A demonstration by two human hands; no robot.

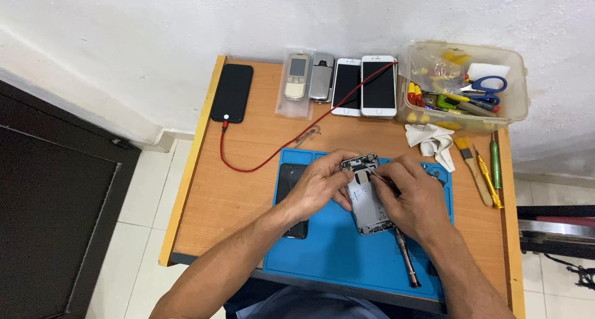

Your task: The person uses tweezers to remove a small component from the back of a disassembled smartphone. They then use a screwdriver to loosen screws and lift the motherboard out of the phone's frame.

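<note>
An opened phone body (367,204), grey inside, lies on a blue work mat (334,251). My left hand (319,183) grips its upper left edge. My right hand (412,195) holds a thin metal tool (379,178) whose tip touches the parts near the phone's top. A detached black screen (289,181) lies on the mat under my left wrist. A screwdriver (407,257) rests on the mat below my right hand.
Along the desk's back: a black phone (232,91) on a red cable (273,158), two bagged old phones (297,77), two white phones (365,85), a clear tool box (465,87). A white cloth (434,142), a brush and screwdrivers (486,170) lie at right.
</note>
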